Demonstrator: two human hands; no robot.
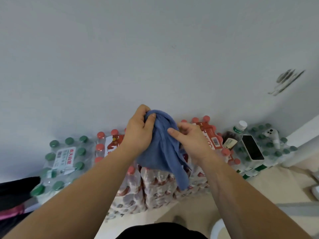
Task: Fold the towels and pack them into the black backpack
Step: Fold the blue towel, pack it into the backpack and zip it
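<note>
Left hand [138,133] around soft, bunched towel [160,152]

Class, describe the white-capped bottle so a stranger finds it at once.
At the foot of the pale wall, where the red-capped pack meets the right-hand green-capped pack, stands the white-capped bottle. Its cap alone is white; its neighbours' are red or green.

- One head-worn view, looking forward and down at the wall [155,49] at 12 o'clock.
- Close on left hand [138,133] and right hand [191,142], centre frame.
</note>
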